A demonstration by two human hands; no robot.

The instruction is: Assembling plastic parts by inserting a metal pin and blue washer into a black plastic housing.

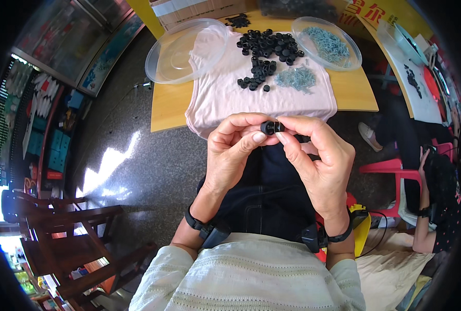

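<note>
Just past the near edge of the table, my two hands meet over my lap. Between the thumb and fingers of my left hand [231, 150] is a small round black part [267, 127]. My right hand [318, 155] pinches the right end of the black piece, and its thumb and forefinger are pressed close together. Whether this is one part or two fitted together I cannot tell. Beyond my hands, a pile of black round parts [264, 44] lies on a pale pink cloth [215, 98], beside a heap of thin silvery metal pieces [296, 79].
A clear plastic lid or tray [160, 65] is at the table's left. On the right, a clear round tray [352, 62] holds more metal pieces. A cardboard box [199, 13] stands behind. Another person sits at right near a pink stool [396, 168]; a wooden chair [69, 243] is at left.
</note>
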